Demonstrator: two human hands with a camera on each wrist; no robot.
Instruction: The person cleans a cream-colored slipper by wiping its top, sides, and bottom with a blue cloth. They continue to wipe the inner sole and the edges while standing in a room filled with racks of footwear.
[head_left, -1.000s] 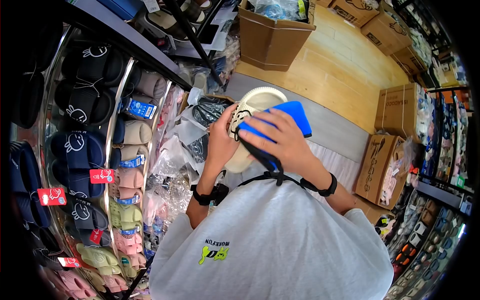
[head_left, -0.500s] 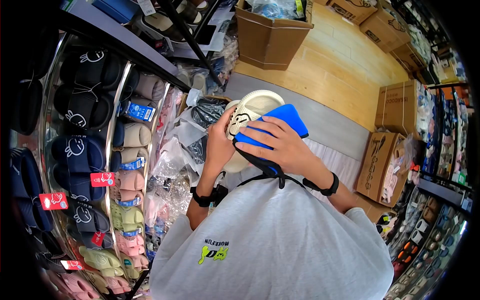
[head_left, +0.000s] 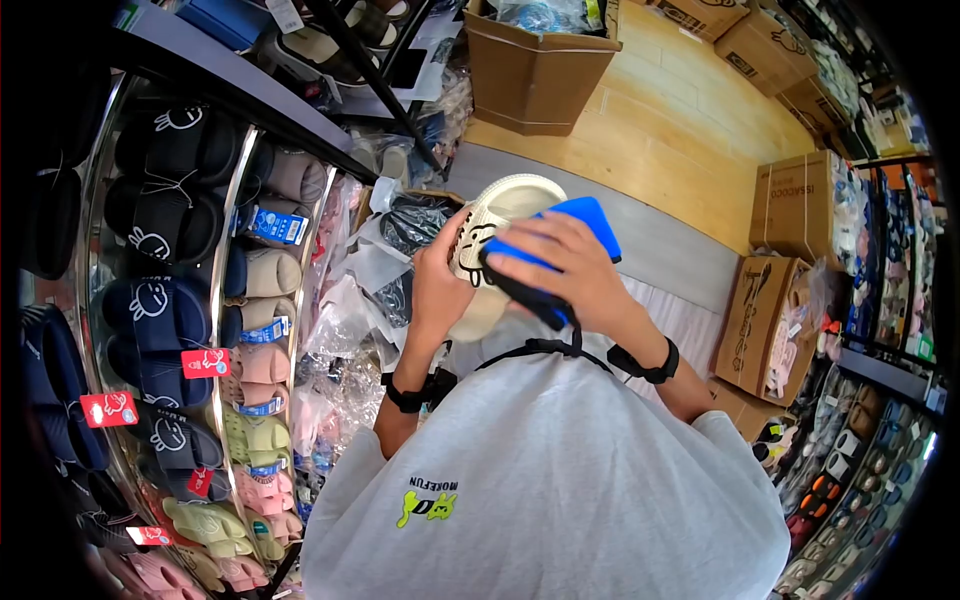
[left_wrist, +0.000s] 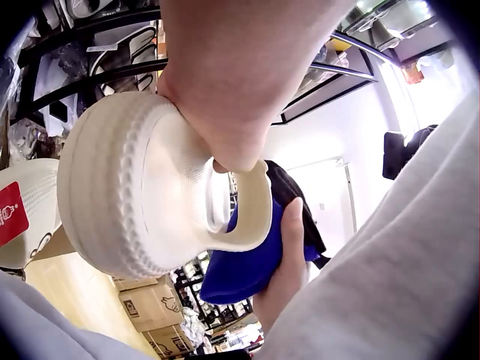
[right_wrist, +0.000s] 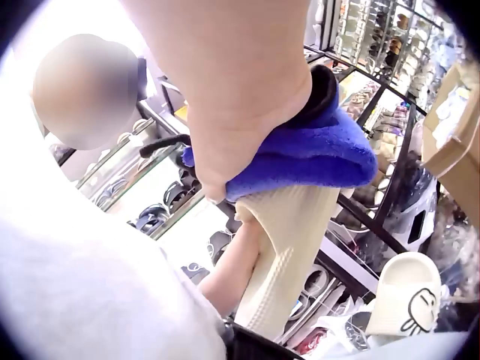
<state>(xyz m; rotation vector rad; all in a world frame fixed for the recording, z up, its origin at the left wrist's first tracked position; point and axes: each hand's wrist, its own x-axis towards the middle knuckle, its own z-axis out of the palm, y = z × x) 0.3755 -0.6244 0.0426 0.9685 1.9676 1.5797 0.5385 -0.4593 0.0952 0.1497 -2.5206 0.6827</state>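
Note:
In the head view, my left hand (head_left: 440, 280) grips a cream slide slipper (head_left: 470, 240) by its side, its strap printed with a black-outlined cartoon face. My right hand (head_left: 570, 270), slightly blurred, holds a blue plush cloth (head_left: 598, 225) with black edging against the strap. The right wrist view shows the thumb clasping the folded blue pile close over the slipper's ribbed surface. A second cream slipper (right_wrist: 405, 300) with a similar print appears lower right there; in the left wrist view, a cream slipper (left_wrist: 34, 191) with a red tag (left_wrist: 11, 214) shows beyond the held one.
Racks of slippers (head_left: 165, 215) line the left side. Plastic-wrapped goods (head_left: 350, 310) are piled between rack and left arm. An open cardboard box (head_left: 540, 80) stands ahead on the wooden floor (head_left: 660, 140); more cartons (head_left: 795, 210) and stocked shelves are on the right.
My right hand and the cloth have shifted down the strap, then back up, with small motions. The left hand keeps its grip on the slipper, which has moved slightly left.

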